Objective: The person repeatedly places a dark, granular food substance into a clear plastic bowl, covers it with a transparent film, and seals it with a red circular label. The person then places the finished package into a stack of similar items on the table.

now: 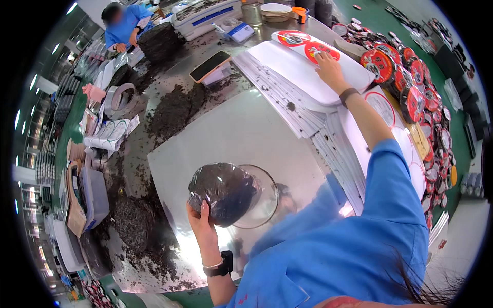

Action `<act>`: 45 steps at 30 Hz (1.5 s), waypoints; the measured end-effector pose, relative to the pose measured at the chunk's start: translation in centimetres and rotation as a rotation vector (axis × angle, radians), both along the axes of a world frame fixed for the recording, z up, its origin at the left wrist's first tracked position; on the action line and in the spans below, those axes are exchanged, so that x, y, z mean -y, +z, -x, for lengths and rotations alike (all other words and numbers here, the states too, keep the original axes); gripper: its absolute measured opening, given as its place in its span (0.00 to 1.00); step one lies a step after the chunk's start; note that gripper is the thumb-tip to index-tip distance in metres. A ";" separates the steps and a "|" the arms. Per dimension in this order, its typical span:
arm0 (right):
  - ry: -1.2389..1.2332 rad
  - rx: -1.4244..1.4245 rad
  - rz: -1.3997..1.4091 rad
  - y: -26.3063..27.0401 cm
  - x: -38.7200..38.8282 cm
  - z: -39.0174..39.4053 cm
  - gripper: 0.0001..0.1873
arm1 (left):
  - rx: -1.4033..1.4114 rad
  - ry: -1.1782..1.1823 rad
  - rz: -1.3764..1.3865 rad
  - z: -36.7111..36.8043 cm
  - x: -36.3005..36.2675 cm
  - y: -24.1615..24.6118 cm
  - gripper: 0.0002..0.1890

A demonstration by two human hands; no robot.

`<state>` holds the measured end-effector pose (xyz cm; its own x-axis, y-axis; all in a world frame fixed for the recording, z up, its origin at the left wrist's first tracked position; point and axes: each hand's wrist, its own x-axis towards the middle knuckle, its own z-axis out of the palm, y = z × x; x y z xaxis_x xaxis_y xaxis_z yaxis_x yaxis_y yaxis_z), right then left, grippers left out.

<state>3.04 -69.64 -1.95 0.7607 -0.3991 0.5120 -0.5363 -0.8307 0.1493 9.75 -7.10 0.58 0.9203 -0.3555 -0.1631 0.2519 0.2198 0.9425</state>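
Observation:
My left hand (204, 223) grips the near left edge of a dark round pressed cake (221, 188) in clear plastic film, with the thumb on its face. The cake is tilted up over the metal worktop sheet (238, 127). Beside and partly behind it lies a clear round disc with a thin rim (265, 200). Far to the right, my right hand (329, 69) rests its fingertips on a red round printed label (321, 48) on a white backing sheet (289, 63). Whether the fingers pinch the label's edge cannot be seen.
Fanned stacks of white sheets (285, 104) lie at the right. Beyond the table edge are heaps of wrapped, labelled cakes (416, 96). Loose dark crumbs and unwrapped cakes (134, 223) line the left. A phone (210, 66) stands behind; a co-worker (125, 27) works at the far left.

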 end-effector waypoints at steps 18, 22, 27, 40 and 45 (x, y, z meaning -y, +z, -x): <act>0.000 0.007 0.046 5.5 9.0 0.0 0.10 | -0.199 0.123 -0.046 -1.5 -1.4 -0.8 0.20; -0.147 0.547 0.199 14.6 -1.9 4.5 0.15 | -0.250 0.146 -0.072 -1.0 -0.5 -0.2 0.27; 0.641 0.605 -0.263 12.4 -27.2 4.0 0.19 | -0.230 0.101 -0.033 -1.7 -1.4 -2.9 0.30; 0.971 0.114 -0.848 3.6 -45.1 0.8 0.22 | -0.178 0.226 -0.094 -0.4 0.9 -2.5 0.33; 0.663 0.111 -1.120 3.4 -41.6 -1.4 0.28 | -0.149 0.175 0.027 0.0 0.9 -1.7 0.29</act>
